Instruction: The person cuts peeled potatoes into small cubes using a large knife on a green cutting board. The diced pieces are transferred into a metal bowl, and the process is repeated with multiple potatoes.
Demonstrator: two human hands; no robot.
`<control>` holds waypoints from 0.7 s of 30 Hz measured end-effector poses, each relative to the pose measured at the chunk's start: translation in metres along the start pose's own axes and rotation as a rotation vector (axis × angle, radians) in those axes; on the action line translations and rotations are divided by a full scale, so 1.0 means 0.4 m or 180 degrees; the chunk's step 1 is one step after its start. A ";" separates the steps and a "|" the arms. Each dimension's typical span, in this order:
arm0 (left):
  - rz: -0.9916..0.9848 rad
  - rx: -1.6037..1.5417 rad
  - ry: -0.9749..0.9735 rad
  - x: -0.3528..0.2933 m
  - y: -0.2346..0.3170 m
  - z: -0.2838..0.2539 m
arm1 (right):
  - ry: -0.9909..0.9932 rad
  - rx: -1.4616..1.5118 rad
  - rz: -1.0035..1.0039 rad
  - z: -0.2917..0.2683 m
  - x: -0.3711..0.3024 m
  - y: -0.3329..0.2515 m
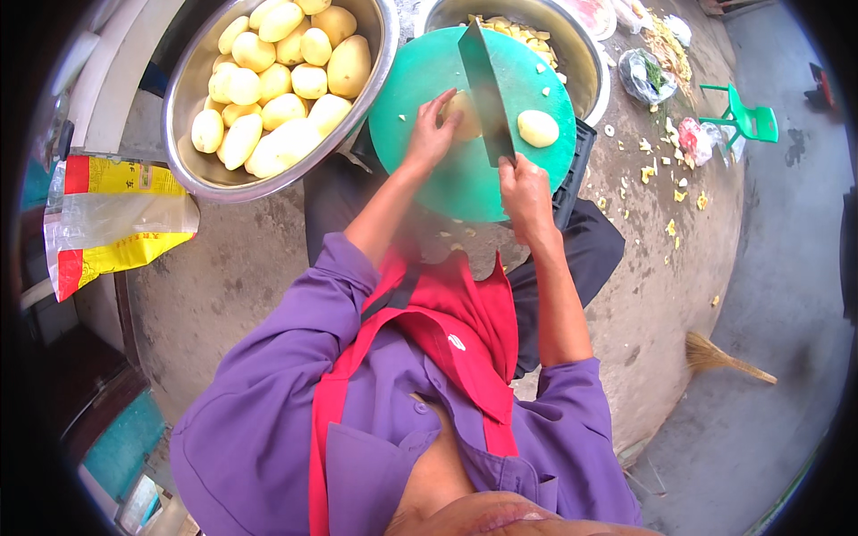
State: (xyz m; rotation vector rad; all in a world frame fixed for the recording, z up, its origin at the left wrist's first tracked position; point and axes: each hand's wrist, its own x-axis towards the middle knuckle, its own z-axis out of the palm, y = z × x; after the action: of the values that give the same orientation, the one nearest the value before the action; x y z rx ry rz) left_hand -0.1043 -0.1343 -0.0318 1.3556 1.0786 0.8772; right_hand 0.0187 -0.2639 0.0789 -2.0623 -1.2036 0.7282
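Observation:
A round green cutting board (429, 71) lies in front of me. My right hand (525, 192) is wrapped round the handle of a cleaver (485, 89), whose broad dark blade points away from me over the board. Left of the blade, my left hand (433, 134) steadies a peeled potato (466, 117) with its fingertips; the blade hides part of that potato's right side. Another peeled potato (538, 129) sits on the board to the right of the blade. A few small white bits are scattered on the board.
A big metal basin (387, 80) of peeled potatoes stands at the far left. Behind the board is another metal basin (601, 94) with cut pieces. Scraps, plastic bags (645, 79), a small green chair (749, 118) and a broom (724, 357) are to the right; a yellow-red sack (125, 219) is left.

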 end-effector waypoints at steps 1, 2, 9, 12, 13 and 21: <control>-0.0021 -0.0054 -0.0042 -0.001 0.001 -0.005 | -0.0010 0.0038 0.0033 -0.006 -0.005 -0.015; -0.0102 -0.0242 -0.0042 -0.002 0.002 -0.006 | 0.0002 -0.0036 -0.0045 -0.013 -0.010 -0.032; 0.0008 -0.0501 0.0151 0.005 -0.014 0.012 | 0.0028 -0.0401 -0.0409 -0.035 -0.031 -0.097; -0.0045 -0.0540 0.0150 0.004 -0.003 0.016 | -0.0001 -0.0485 -0.0312 -0.032 -0.029 -0.077; -0.0045 -0.0504 0.0153 0.003 -0.002 0.015 | -0.0013 -0.0519 -0.0276 -0.031 -0.027 -0.071; 0.0019 -0.0336 0.0228 0.007 -0.004 0.017 | -0.0434 -0.0223 0.0166 -0.061 -0.007 -0.110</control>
State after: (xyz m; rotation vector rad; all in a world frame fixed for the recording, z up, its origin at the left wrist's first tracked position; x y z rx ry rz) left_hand -0.0970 -0.1338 -0.0341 1.2485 1.0684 0.9797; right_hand 0.0114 -0.2554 0.1282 -2.1374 -1.2703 0.8749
